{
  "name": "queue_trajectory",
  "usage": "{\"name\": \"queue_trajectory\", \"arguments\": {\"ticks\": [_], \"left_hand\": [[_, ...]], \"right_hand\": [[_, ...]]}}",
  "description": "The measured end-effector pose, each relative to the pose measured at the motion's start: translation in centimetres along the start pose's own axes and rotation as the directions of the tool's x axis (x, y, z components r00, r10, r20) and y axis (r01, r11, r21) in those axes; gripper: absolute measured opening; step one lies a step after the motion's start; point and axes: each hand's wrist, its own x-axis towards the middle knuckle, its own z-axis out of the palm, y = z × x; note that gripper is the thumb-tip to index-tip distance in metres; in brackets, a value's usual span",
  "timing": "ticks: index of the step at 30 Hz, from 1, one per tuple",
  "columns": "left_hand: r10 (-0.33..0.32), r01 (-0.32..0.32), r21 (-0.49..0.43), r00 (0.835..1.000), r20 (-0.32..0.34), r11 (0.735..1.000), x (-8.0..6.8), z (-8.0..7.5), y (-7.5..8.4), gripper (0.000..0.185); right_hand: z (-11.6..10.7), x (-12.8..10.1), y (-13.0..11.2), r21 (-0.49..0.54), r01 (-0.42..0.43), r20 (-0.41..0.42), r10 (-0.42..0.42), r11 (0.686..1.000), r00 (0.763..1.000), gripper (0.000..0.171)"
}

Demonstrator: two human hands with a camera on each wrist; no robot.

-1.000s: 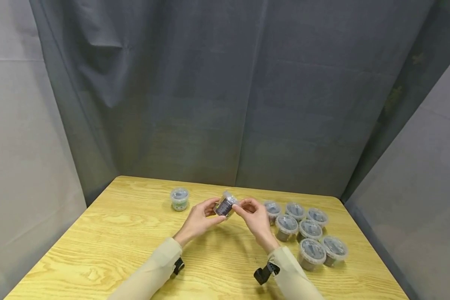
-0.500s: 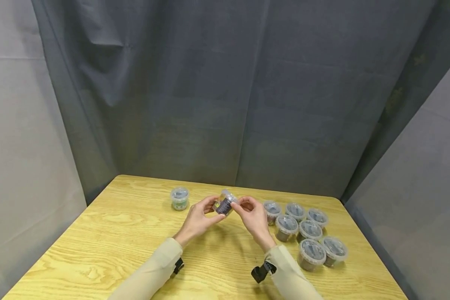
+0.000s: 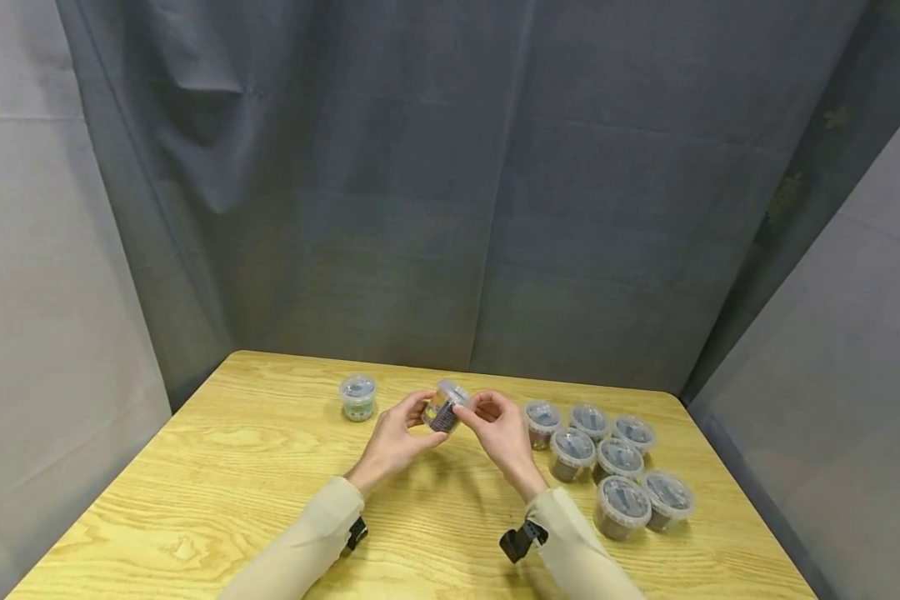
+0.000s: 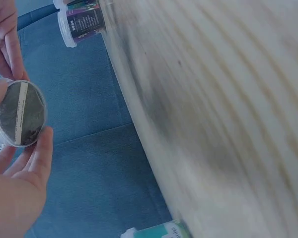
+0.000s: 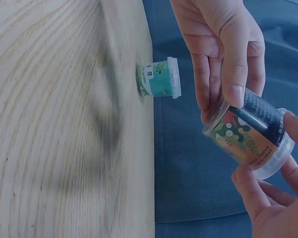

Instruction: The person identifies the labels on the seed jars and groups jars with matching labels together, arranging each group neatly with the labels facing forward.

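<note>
A small lidded plastic tub is held tilted above the table between both hands. Its label, dark on one side and orange with plant pictures on the other, shows in the right wrist view on the tub. My left hand grips it near the base, thumb across the label. At the lid end, my right hand pinches the rim between thumb and fingers. The left wrist view looks onto the tub's base, dark with a white strip across it.
A tub with a teal and white label stands alone toward the back left of the wooden table. Several similar lidded tubs are grouped at the right, beside my right forearm. A grey curtain hangs behind the table.
The held tub has turned a little, bringing more of the label's coloured side into view. Both hands have shifted slightly left with it. The standing tubs stay in place.
</note>
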Motion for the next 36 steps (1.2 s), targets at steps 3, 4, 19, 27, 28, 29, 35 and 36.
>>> {"name": "queue_trajectory", "arguments": {"ticks": [3,4,19,27,28,29,35,36], "left_hand": [[0.024,-0.024,0.039,1.000,-0.008,0.999,0.01,0.02,0.12,0.064],[0.034,-0.034,0.050,0.999,-0.007,0.998,0.01,0.01,0.16,0.064],[0.055,-0.052,0.058,0.998,-0.044,0.997,0.16,0.36,0.19,0.068],[0.043,-0.042,0.039,0.998,-0.036,0.998,0.14,0.39,0.11,0.068],[0.041,-0.040,0.040,0.999,-0.031,0.998,0.15,0.39,0.12,0.068],[0.038,-0.037,0.038,0.999,-0.026,0.999,0.16,0.37,0.18,0.068],[0.021,-0.020,0.051,1.000,-0.008,0.998,0.14,0.39,0.47,0.067],[0.018,-0.017,0.056,1.000,-0.010,0.998,0.12,0.42,0.48,0.066]], "right_hand": [[0.04,0.00,-0.13,0.007,-0.006,-0.009,0.006,1.000,1.000,0.028],[0.05,0.00,-0.16,0.004,-0.008,-0.013,0.008,1.000,1.000,0.028],[0.46,0.13,-0.36,0.072,0.019,-0.015,-0.018,0.997,1.000,0.028],[0.48,0.15,-0.17,0.053,0.010,-0.016,-0.009,0.999,1.000,0.029],[0.46,0.17,-0.17,0.054,0.009,-0.016,-0.008,0.999,1.000,0.029],[0.46,0.17,-0.18,0.056,0.007,-0.016,-0.006,0.998,1.000,0.029],[0.41,0.14,-0.11,0.051,0.017,-0.022,-0.015,0.999,1.000,0.029],[0.42,0.14,-0.04,0.041,0.021,-0.022,-0.020,0.999,1.000,0.029]]}}
